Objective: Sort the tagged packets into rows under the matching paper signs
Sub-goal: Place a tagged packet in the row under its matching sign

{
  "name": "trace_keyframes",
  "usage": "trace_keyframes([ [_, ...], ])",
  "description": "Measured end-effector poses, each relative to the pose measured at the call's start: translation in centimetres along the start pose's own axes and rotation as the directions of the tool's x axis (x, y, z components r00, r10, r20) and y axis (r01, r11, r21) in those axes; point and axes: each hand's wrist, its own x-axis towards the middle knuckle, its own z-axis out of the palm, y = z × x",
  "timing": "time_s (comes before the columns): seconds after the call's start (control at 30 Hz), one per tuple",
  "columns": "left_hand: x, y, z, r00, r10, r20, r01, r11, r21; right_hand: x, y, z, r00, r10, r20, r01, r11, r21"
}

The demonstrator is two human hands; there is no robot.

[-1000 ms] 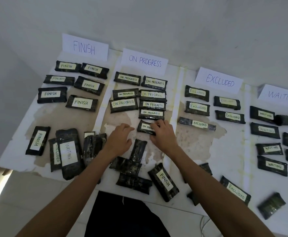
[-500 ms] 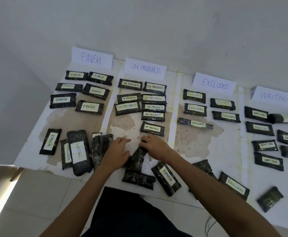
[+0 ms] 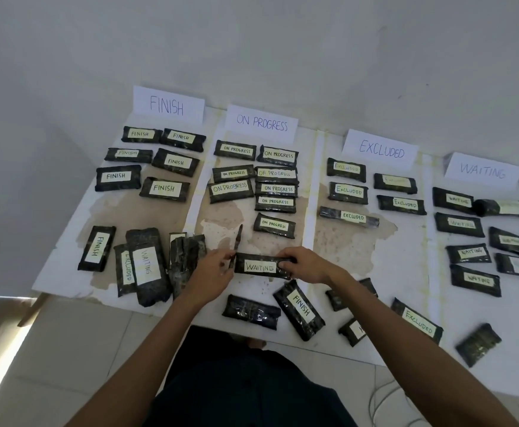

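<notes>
Four paper signs stand at the back: FINISH [image 3: 167, 104], ON PROGRESS [image 3: 261, 123], EXCLUDED [image 3: 381, 149] and WAITING [image 3: 483, 171]. Rows of dark tagged packets lie under each. My right hand [image 3: 306, 263] grips the right end of a packet tagged WAITING [image 3: 259, 266], low over the middle of the board. My left hand [image 3: 213, 268] pinches a second dark packet [image 3: 238, 241] seen edge-on, its tag hidden. Loose packets lie near the front edge: a FINISH packet [image 3: 300, 309], an EXCLUDED packet [image 3: 418, 320] and an untagged-side packet [image 3: 250, 311].
A pile of unsorted packets [image 3: 147, 266] sits at the front left, beside a lone FINISH packet [image 3: 97, 248]. The white board [image 3: 406, 248] has worn brown patches. A wall rises just behind the signs. Tiled floor and a cable lie below the front edge.
Both hands drew back from the ON PROGRESS row to the front middle. The right hand picked up a packet and turned its WAITING tag up; the left lifted another packet on edge.
</notes>
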Motion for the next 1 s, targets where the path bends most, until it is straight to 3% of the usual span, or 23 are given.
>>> trace_keyframes([
  [0.23,0.3,0.0,0.4,0.994,0.096,0.054,-0.102,0.986,0.129,-2.4,-0.7,-1.4,0.996,0.071,-0.048,-0.062,0.983,0.172],
  [0.37,0.1,1.1,1.1,0.995,0.096,0.037,-0.099,0.991,0.091,-3.8,-0.8,-2.4,0.992,0.1,-0.082,-0.076,0.966,0.249],
  [0.47,0.1,3.0,2.0,0.999,-0.006,0.054,0.012,0.994,-0.108,-4.5,-0.8,-2.5,0.987,0.121,-0.106,-0.086,0.955,0.284],
  [0.57,0.0,4.8,2.6,0.981,-0.142,0.13,0.184,0.887,-0.423,-5.1,-0.9,-2.4,0.983,0.125,-0.133,-0.076,0.944,0.321],
  [0.63,0.1,5.6,2.6,0.977,-0.155,0.146,0.207,0.844,-0.494,-5.6,-0.9,-2.0,0.978,0.125,-0.165,-0.065,0.943,0.326],
  [0.7,0.2,6.1,2.6,0.978,-0.148,0.148,0.204,0.84,-0.502,-6.0,-0.8,-1.4,0.968,0.105,-0.226,-0.046,0.966,0.255],
  [0.8,0.2,6.9,2.5,0.971,-0.128,0.204,0.214,0.846,-0.488,-6.7,-0.8,-0.3,0.937,-0.036,-0.348,0.002,0.995,-0.098],
  [0.87,0.1,7.3,2.4,0.964,-0.119,0.239,0.22,0.862,-0.456,-7.1,-1.1,0.4,0.91,-0.119,-0.397,-0.013,0.949,-0.315],
  [1.0,-0.3,8.1,2.6,0.956,-0.073,0.285,0.189,0.894,-0.405,-7.9,-1.3,1.5,0.869,-0.172,-0.463,-0.103,0.854,-0.51],
])
